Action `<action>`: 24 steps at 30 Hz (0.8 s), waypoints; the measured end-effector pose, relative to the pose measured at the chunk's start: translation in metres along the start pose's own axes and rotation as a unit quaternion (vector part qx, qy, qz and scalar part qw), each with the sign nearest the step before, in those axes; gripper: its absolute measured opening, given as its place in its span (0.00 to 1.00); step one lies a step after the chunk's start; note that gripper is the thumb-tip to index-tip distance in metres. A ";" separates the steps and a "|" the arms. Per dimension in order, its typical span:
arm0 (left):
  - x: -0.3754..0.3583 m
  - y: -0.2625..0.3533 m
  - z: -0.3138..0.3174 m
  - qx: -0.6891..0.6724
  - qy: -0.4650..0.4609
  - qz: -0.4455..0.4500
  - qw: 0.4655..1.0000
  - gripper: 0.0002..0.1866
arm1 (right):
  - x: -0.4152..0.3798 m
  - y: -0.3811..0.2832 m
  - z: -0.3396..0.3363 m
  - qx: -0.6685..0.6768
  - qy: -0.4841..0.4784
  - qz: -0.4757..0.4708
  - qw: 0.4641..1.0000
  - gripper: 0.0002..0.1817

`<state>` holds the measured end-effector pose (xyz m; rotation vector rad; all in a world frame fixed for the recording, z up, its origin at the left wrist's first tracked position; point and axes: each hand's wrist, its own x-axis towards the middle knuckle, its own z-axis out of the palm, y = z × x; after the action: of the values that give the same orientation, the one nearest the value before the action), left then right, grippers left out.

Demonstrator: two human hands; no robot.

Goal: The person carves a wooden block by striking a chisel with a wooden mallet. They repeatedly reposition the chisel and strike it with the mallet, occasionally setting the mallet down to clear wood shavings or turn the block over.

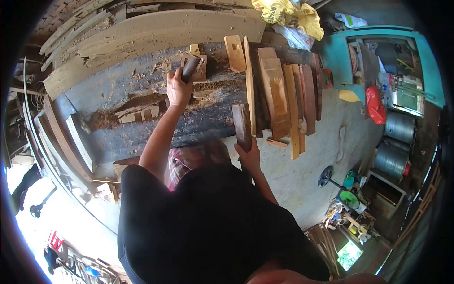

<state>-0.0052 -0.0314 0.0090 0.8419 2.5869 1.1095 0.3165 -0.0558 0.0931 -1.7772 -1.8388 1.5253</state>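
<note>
My left hand (179, 89) is closed round a dark cylindrical piece (191, 67), held over the workbench near a small brown wooden block (201, 71). Close to the bench's near edge, my right hand (248, 155) grips the lower end of a long dark brown wooden block (241, 125). Right of that block, several wooden pieces lie side by side, among them a thick light-brown one (274, 90). The dark workbench top (165, 125) is strewn with shavings. What the far end of the cylindrical piece touches is unclear.
Long boards (156, 33) lie along the bench's far side. A yellow bag (288, 14) is at the back. At right are a turquoise frame (338, 54), a red bag (375, 105) and metal drums (391, 158). A fan (349, 199) stands at lower right.
</note>
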 end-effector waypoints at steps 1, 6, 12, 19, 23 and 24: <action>0.003 -0.006 0.009 0.005 0.009 -0.009 1.000 0.25 | -0.001 0.002 -0.001 -0.003 -0.001 -0.004 1.000 0.29; 0.004 0.017 -0.003 0.020 0.048 -0.057 0.997 0.24 | -0.010 0.012 -0.019 -0.004 -0.018 -0.018 1.000 0.30; -0.068 0.064 -0.018 -0.117 0.008 0.231 0.966 0.17 | -0.025 0.029 -0.052 0.072 -0.055 -0.043 0.995 0.31; -0.101 0.129 -0.012 -0.110 -0.109 0.384 0.910 0.18 | -0.019 0.049 -0.076 0.157 -0.080 -0.037 0.984 0.26; -0.075 0.145 -0.012 -0.181 -0.132 0.319 0.921 0.19 | -0.025 0.022 -0.083 0.169 -0.066 -0.003 0.983 0.26; -0.064 0.145 -0.007 -0.184 -0.132 0.316 0.921 0.19 | -0.023 0.024 -0.084 0.159 -0.054 -0.014 0.986 0.26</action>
<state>0.1063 0.0083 0.1154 1.6456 1.8293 1.4481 0.3978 -0.0352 0.1262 -1.5444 -1.5475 1.8171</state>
